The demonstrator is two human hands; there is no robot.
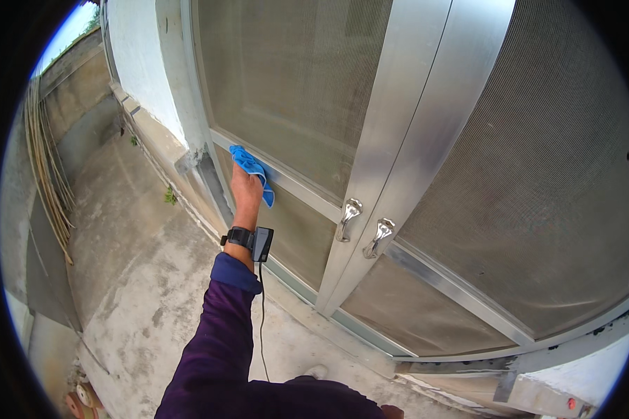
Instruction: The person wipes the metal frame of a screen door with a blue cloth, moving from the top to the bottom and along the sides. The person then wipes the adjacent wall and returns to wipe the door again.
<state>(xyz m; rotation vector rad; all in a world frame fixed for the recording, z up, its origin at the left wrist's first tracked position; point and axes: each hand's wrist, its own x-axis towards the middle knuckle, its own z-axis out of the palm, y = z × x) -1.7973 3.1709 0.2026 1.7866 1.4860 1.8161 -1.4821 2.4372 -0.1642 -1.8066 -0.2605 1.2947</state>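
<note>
My left hand [247, 184] grips a blue microfibre cloth [249, 162] and presses it to the metal crossbar [304, 194] of the left screen door, near its outer end. The mesh panel [288, 89] of that door rises above the bar. A black device is strapped to my left wrist [240, 236], with a cable running down from it. Only a small part of my right hand [393, 412] shows at the bottom edge, so its fingers are hidden. Both door leaves are closed, and each has a shiny curved handle, the left one [349, 220] and the right one [379, 238].
Long thin poles [50, 173] lean against the wall at the left. Concrete ground [136, 283] runs along a low step [157, 162] beside the white wall [136, 63]. Round spool-like objects [86, 396] sit at lower left. My shoe [317, 372] stands near the sill.
</note>
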